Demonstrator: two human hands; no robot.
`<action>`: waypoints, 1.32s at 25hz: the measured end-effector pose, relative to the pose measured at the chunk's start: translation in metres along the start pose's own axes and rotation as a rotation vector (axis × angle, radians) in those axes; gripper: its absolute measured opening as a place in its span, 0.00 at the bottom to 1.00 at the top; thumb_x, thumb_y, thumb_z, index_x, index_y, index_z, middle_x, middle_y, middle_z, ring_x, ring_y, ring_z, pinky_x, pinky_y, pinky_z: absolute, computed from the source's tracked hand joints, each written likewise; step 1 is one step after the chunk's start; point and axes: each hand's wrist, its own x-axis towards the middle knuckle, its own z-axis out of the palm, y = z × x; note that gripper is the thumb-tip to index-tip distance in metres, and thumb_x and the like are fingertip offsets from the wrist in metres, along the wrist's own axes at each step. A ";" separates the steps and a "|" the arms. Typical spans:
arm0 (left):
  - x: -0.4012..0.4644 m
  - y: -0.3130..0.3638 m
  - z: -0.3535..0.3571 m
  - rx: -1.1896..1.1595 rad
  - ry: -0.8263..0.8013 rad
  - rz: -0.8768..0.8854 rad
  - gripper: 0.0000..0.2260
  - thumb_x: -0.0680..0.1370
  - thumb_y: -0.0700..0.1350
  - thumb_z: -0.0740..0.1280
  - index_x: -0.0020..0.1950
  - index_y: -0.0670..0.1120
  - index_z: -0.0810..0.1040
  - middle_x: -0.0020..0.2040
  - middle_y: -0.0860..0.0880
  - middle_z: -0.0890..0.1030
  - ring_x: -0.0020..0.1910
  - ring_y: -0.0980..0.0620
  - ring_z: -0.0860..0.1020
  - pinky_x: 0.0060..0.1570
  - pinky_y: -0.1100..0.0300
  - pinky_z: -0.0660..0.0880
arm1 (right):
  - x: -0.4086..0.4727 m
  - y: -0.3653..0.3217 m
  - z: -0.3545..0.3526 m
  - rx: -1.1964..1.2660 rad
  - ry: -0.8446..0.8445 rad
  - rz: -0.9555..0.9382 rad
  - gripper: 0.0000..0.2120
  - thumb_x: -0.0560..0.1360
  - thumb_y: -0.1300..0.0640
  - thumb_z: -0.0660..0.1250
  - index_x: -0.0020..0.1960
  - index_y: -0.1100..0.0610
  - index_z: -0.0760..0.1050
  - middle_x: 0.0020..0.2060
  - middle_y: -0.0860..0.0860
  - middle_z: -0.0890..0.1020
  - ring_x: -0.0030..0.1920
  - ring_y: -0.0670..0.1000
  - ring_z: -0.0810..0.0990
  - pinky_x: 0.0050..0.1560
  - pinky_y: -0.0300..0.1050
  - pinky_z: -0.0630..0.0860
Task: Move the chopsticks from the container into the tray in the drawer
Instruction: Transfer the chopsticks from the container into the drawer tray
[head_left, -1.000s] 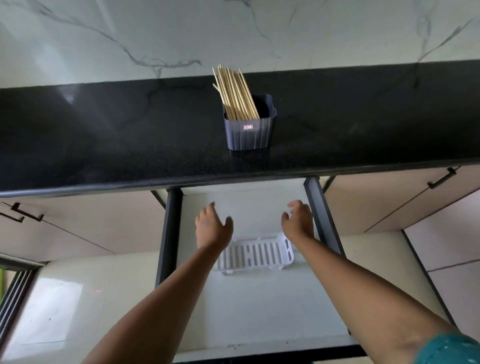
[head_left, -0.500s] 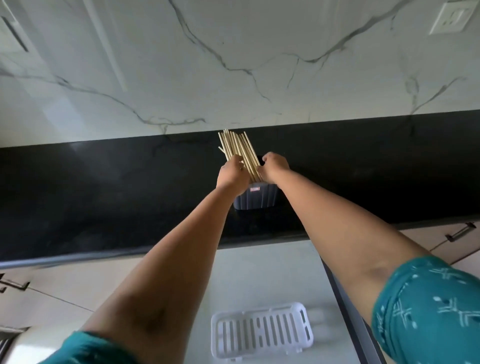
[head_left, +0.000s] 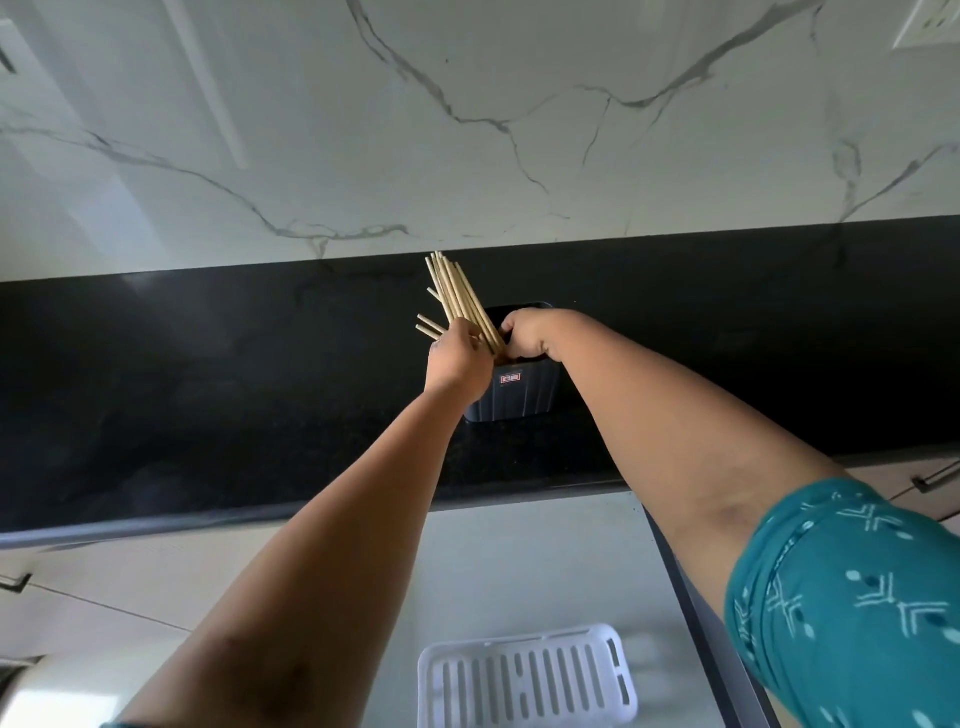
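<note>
Since the earlier frame, two chopsticks have splayed left from the chopsticks (head_left: 460, 301) bundle. I see my left hand (head_left: 460, 361) grip curled round it; my right hand (head_left: 527, 335) grips the container (head_left: 522, 392) rim on the tabletop (head_left: 208, 395). White tray (head_left: 527, 675) lies in the drawer (head_left: 696, 623).

Lower ends of chopsticks (head_left: 457, 296) hidden behind left grip (head_left: 460, 358) and inside container (head_left: 519, 395). Left grip's fingers out of sight beyond its back; right grip (head_left: 530, 335) covers the container's near rim, its fingertips hidden. Small label (head_left: 510, 379) just below the grips unreadable. Far below them, tray (head_left: 527, 675) cut off by bottom edge; right sleeve (head_left: 857, 608) by the right edge.
</note>
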 end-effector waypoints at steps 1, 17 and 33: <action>0.000 -0.001 0.000 0.002 0.002 0.003 0.12 0.76 0.39 0.56 0.57 0.44 0.74 0.53 0.42 0.78 0.49 0.47 0.74 0.44 0.55 0.70 | 0.000 -0.001 0.001 -0.037 -0.005 0.007 0.14 0.77 0.54 0.63 0.56 0.63 0.77 0.44 0.57 0.77 0.45 0.55 0.77 0.49 0.45 0.74; -0.025 0.016 -0.032 1.129 0.101 0.744 0.24 0.71 0.40 0.68 0.67 0.45 0.68 0.69 0.43 0.67 0.67 0.42 0.66 0.62 0.47 0.65 | -0.043 -0.016 0.022 -0.194 0.033 -0.003 0.20 0.76 0.59 0.62 0.67 0.61 0.67 0.63 0.57 0.74 0.60 0.55 0.75 0.58 0.44 0.73; -0.003 0.013 -0.030 1.527 -0.047 0.775 0.20 0.77 0.46 0.65 0.70 0.49 0.69 0.65 0.46 0.72 0.69 0.42 0.65 0.72 0.33 0.42 | -0.037 -0.016 0.032 -0.087 0.177 -0.087 0.20 0.79 0.59 0.64 0.69 0.61 0.67 0.61 0.56 0.76 0.52 0.53 0.76 0.50 0.42 0.74</action>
